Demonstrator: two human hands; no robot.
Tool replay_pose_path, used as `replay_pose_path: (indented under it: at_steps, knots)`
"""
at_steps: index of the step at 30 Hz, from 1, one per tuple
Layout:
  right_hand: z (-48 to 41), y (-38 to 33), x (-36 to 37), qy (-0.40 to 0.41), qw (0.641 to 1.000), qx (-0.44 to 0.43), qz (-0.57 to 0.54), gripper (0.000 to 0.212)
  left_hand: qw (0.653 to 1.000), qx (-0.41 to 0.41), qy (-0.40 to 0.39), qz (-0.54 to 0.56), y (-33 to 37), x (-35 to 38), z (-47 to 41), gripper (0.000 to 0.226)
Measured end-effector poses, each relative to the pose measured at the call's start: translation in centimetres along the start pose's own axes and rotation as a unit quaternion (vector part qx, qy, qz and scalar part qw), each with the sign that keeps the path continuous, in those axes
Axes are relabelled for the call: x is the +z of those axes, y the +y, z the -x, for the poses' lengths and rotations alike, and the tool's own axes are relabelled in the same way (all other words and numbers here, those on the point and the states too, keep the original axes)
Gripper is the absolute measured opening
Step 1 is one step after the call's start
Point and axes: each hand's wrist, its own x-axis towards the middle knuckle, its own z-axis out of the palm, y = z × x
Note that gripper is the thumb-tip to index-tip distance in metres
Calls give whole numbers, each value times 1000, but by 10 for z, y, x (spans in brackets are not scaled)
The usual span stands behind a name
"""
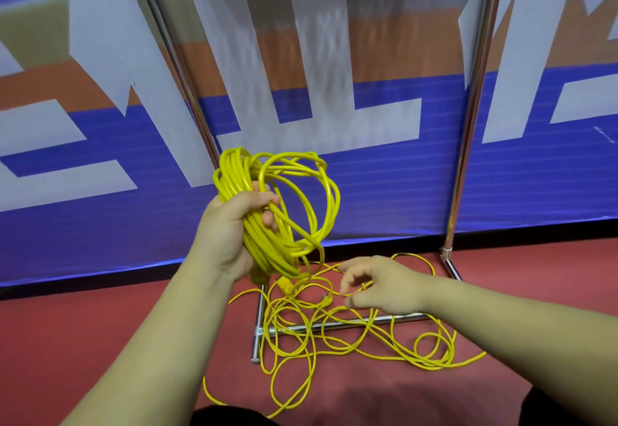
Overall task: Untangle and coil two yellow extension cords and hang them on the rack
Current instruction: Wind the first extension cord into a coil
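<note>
My left hand (230, 225) grips a thick bundle of coiled yellow cord (267, 241), held up in front of the banner, with a few looser loops sticking out to the right. A strand runs down from the coil to a tangled pile of yellow cord (334, 332) on the red floor. A yellow plug (286, 287) lies near the top of that pile. My right hand (378, 283) hovers low over the pile, its fingers curled and pinching a strand of the cord. The metal rack (468, 124) stands behind, and its base bars lie under the tangle.
A blue, white and orange banner (384, 175) covers the wall behind the rack. The rack's left upright (174, 58) and its floor bar (334, 324) are chrome tubes. Dark clothing (230, 417) shows at the bottom edge. Red floor (100, 342) spreads to the left.
</note>
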Motion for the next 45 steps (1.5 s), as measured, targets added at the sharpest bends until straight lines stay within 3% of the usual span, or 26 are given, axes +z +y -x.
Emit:
replay_pose_path:
  at_steps: [5, 13, 15, 19, 23, 26, 31, 39, 45]
  knots:
    - [-22, -6, 8, 9, 999, -38, 6, 40, 1000, 13, -14, 10, 6, -5, 4, 6]
    - [-43, -23, 38, -31, 996, -89, 0, 38, 996, 33, 2, 77, 17, -19, 8, 13]
    - [-46, -26, 40, -26, 996, -81, 8, 37, 995, 37, 6, 90, 18, -22, 8, 5]
    - [-44, -31, 40, 18, 997, -72, 21, 23, 994, 35, 33, 102, 18, -26, 5, 3]
    - [-42, -32, 21, 122, 991, -57, 10, 21, 995, 26, 38, 93, 12, -43, -1, 4]
    - [-36, -39, -7, 192, 979, -60, -36, 30, 996, 34, 70, 34, 3, -49, -1, 9]
    - [-17, -63, -41, 240, 944, -64, -218, 22, 991, 9, 107, -83, -17, -38, 2, 6]
    - [13, -92, -68, 264, 899, -92, -337, 18, 985, -70, 55, -146, -50, -1, 14, 9]
    - [27, -91, -78, 257, 897, -78, -351, 14, 985, -77, -5, -157, -59, 25, 18, 12]
